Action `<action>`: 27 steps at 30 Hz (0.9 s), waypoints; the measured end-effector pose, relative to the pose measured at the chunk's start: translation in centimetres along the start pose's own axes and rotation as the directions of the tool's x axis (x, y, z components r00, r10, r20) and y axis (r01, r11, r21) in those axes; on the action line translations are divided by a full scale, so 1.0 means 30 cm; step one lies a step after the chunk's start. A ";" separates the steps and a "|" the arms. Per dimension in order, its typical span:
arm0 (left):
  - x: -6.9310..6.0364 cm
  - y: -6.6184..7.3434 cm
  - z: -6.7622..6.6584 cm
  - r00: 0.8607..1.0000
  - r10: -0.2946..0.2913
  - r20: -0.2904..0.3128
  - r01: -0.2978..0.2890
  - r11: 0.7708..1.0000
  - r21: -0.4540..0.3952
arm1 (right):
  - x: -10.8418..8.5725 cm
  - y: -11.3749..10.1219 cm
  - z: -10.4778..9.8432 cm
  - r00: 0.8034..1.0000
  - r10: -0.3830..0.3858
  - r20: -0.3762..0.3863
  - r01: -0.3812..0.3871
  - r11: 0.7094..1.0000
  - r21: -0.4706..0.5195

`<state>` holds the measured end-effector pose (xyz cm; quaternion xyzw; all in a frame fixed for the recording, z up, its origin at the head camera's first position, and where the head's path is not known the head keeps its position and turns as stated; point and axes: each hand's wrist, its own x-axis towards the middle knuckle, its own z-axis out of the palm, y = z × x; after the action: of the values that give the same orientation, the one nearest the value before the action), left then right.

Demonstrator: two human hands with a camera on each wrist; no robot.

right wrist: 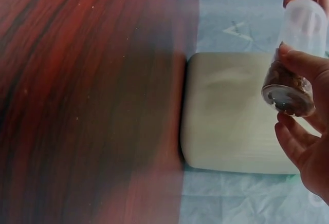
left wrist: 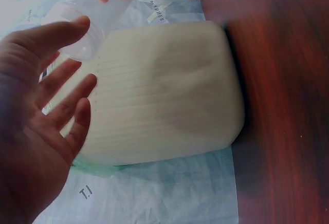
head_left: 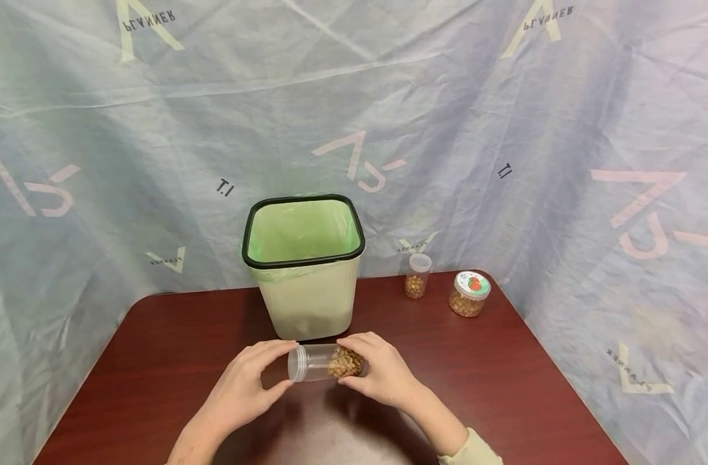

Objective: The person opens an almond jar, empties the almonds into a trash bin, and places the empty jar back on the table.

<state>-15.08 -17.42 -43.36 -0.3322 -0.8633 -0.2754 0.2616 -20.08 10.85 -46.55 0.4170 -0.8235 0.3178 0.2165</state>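
Note:
A clear jar (head_left: 319, 361) with a translucent lid lies sideways in the air between both hands, light brown pieces gathered at its base end. The left hand (head_left: 241, 386) pinches the lid between thumb and fingertips; in the left wrist view that hand (left wrist: 46, 106) has its thumb on the lid (left wrist: 82, 36) and its lower fingers spread. The right hand (head_left: 384, 372) grips the base end. From the right wrist view, the right hand (right wrist: 311, 95) has thumb and fingers around the filled end of the jar (right wrist: 290, 80).
Behind the hands stands a pale bin (head_left: 310, 294) with a black rim and green liner. Farther right on the dark red table (head_left: 493, 374) are a slim jar (head_left: 416, 278) and a wider jar (head_left: 469, 295) with a printed lid, both holding brown pieces. A printed cloth (head_left: 389, 97) hangs behind.

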 end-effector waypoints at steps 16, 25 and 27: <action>0.005 0.032 0.008 0.983 -0.177 0.054 0.168 0.977 0.133 | -0.020 -0.025 -0.025 1.000 0.007 0.003 -0.007 0.999 -0.051; 0.010 0.049 0.010 0.970 -0.233 0.062 0.205 0.934 0.292 | -0.026 -0.016 -0.024 1.000 -0.016 -0.013 0.015 0.998 -0.053; 0.006 0.053 0.003 0.967 -0.246 0.058 0.220 0.931 0.291 | -0.030 -0.014 -0.025 1.000 -0.002 -0.015 0.001 0.999 -0.044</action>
<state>-14.07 -16.29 -42.83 -0.1991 -0.9383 -0.1627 0.2312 -19.16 11.70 -46.45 0.4103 -0.8284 0.3026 0.2322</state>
